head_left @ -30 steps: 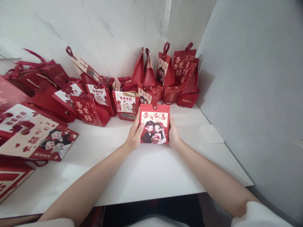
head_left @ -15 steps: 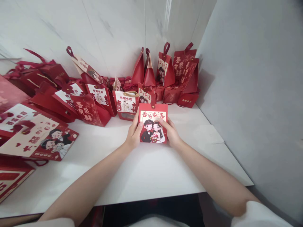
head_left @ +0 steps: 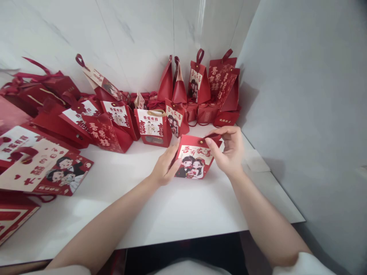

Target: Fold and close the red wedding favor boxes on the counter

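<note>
Right grip pinching loop of one red gift bag; left grip spread alongside.

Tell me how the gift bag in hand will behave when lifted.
Probably light: the gift bag looks like thin card. Likely creasable, as its top folds where the right hand pinches it. May tip; the left hand braces its side.

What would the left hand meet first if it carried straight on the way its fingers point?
The left hand lies along the left edge of the red gift bag, fingers aimed up and right. Going on, it would probably reach the small standing bag behind, though depth is unclear.
</note>
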Tool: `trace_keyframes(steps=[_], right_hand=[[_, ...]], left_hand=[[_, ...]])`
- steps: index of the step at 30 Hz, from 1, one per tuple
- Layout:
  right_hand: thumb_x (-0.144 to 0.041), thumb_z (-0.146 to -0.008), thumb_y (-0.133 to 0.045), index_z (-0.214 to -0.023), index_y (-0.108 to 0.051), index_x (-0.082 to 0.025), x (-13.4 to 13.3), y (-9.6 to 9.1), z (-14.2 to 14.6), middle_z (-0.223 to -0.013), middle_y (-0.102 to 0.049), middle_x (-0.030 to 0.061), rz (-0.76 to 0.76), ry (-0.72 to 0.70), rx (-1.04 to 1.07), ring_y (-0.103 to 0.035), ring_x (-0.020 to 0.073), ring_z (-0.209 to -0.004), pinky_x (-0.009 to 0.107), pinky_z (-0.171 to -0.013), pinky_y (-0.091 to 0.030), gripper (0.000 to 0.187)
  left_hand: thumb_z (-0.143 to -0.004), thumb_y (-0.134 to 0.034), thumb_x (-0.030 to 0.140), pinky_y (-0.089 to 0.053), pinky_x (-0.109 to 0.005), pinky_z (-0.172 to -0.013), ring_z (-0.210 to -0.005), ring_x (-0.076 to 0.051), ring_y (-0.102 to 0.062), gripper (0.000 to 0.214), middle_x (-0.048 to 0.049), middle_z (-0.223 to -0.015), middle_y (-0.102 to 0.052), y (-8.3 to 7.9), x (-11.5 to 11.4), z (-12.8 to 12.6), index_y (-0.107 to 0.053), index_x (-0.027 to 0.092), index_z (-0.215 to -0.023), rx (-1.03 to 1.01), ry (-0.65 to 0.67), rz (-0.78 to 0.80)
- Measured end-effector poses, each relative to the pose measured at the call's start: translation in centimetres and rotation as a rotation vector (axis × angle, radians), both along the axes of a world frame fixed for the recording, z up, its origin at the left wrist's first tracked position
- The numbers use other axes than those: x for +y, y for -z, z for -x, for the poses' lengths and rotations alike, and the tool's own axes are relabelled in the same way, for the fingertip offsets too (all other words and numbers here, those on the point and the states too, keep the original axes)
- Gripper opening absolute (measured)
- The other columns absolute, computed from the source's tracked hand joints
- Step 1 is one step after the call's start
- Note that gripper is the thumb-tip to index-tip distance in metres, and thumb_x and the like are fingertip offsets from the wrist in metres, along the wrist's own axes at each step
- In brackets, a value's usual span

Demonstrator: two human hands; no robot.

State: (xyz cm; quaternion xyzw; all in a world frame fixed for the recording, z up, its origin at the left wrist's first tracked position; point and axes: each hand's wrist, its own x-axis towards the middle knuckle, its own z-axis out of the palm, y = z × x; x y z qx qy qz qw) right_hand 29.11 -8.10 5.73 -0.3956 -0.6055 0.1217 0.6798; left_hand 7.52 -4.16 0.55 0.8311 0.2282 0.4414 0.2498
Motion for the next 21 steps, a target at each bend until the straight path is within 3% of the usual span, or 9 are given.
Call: trace_keyframes(steps=[4,9,14,21], right_hand=[[-0.033,-0.088,-0.068,-0.091,-0.057,-0.026,1.0,0.5,-0.3,-0.088,-0.063,0.0017,0.055,-0.04,0.142,-0.062,0.0179,-0.084,0.034,-0.08,-0.05,0.014],[-0.036,-0.089,-0.067,-0.092,-0.059,-0.027,1.5,0.8,-0.5,-0.09,-0.061,0.0006,0.168,-0.113,0.256,-0.058,0.0167,-0.084,0.03,-0.079,-0.047,0.012],[-0.036,-0.09,-0.063,-0.091,-0.062,-0.026,1.9,1.5,-0.8,-0.087,-0.058,-0.0002,0.214,-0.176,0.319,-0.055,0.0161,-0.08,0.029,-0.078,-0.046,0.01],[-0.04,-0.089,-0.061,-0.09,-0.06,-0.026,2.3,2.4,-0.6,-0.089,-0.058,-0.0005,0.305,-0.175,0.386,-0.056,0.017,-0.079,0.029,-0.077,-0.046,0.014]], left_hand=[[-0.098,-0.048,0.037,-0.038,-0.045,-0.117,-0.138,-0.03,-0.047,0.065,-0.0071,-0.154,-0.044,0.5,0.2,-0.1,-0.025,0.028,-0.158,-0.095,-0.009,0.161],[-0.099,-0.047,0.038,-0.032,-0.044,-0.122,-0.145,-0.029,-0.037,0.063,-0.0045,-0.161,-0.033,0.4,0.3,-0.4,-0.025,0.028,-0.158,-0.192,0.024,0.284],[-0.099,-0.047,0.042,-0.036,-0.046,-0.12,-0.141,-0.029,-0.044,0.065,-0.0064,-0.155,-0.044,0.0,0.1,-0.9,-0.024,0.027,-0.158,-0.238,0.036,0.465],[-0.098,-0.05,0.043,-0.036,-0.046,-0.12,-0.142,-0.029,-0.043,0.064,-0.0056,-0.156,-0.043,0.1,0.2,-1.0,-0.029,0.028,-0.156,-0.262,0.023,0.51]])
